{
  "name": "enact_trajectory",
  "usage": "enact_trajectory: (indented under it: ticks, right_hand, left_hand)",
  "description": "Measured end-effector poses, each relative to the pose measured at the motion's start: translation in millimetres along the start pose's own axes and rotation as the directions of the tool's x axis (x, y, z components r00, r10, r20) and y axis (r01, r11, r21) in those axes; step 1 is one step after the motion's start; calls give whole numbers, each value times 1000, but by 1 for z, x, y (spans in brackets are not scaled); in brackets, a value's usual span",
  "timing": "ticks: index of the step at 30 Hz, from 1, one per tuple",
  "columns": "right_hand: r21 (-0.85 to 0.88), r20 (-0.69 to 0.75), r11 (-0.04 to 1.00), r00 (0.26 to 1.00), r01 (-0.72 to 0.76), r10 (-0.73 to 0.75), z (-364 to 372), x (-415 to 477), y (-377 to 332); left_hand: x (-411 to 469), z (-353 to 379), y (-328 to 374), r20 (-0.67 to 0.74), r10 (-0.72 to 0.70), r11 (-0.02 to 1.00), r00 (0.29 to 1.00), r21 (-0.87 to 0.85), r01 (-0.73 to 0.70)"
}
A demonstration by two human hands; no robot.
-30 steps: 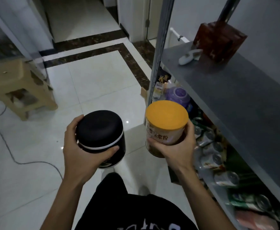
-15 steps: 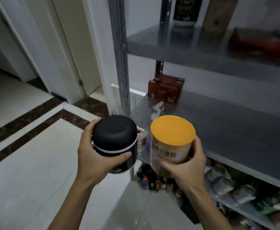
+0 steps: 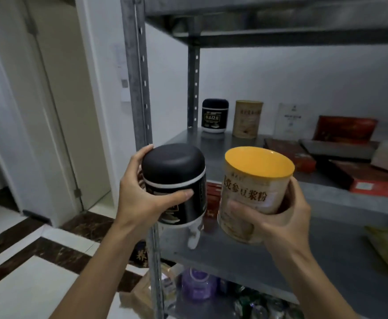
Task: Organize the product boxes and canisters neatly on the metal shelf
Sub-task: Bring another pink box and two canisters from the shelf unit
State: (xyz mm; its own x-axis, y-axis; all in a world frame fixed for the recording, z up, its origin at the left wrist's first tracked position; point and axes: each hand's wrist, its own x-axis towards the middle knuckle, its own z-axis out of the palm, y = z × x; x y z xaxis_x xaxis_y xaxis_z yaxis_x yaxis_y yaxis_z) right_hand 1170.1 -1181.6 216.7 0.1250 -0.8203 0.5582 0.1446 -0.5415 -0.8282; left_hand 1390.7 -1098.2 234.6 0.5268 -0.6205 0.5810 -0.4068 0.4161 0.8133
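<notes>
**Two canisters held up before the metal shelf**

The left grip (image 3: pixel 140 199) is wrapped round a black canister (image 3: pixel 177 178) with a domed lid and a white band, thumb across its front. The right grip (image 3: pixel 285 217) clasps a beige soy-milk powder tin (image 3: pixel 253 189) with a yellow lid, slightly tilted. Both are held in the air just in front of the metal shelf (image 3: pixel 326 261), resting on no board. At the back of the middle board a second black canister (image 3: pixel 215 116) and a tan tin (image 3: pixel 248 118) stand side by side, with flat red boxes (image 3: pixel 289 155) lying to their right
</notes>
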Motion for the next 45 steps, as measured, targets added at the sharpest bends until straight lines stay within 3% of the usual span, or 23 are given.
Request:
enact_trajectory:
  ticks: [13,25,35,41,45]
  right_hand:
    - [1,-113,999,993,-42,42,14,83,-14]
    - [-84,-193,992,978,-95,77,27,144,23]
    - [-192,-270,973,960,-131,76,53,193,58]
    - [-296,-307,948,951,-116,20,73,215,77]
    - [-357,-337,927,941,-116,-12,81,225,86]
  left_hand:
    - [83,41,6,-23,37,999,999,19,-36]
    - [143,74,-33,-107,-35,999,994,36,39]
    - [210,96,-76,95,-55,996,994,76,48]
    - [238,103,-93,246,-52,998,968,-30,61]
    - [242,104,-112,248,-65,994,967,-74,86]
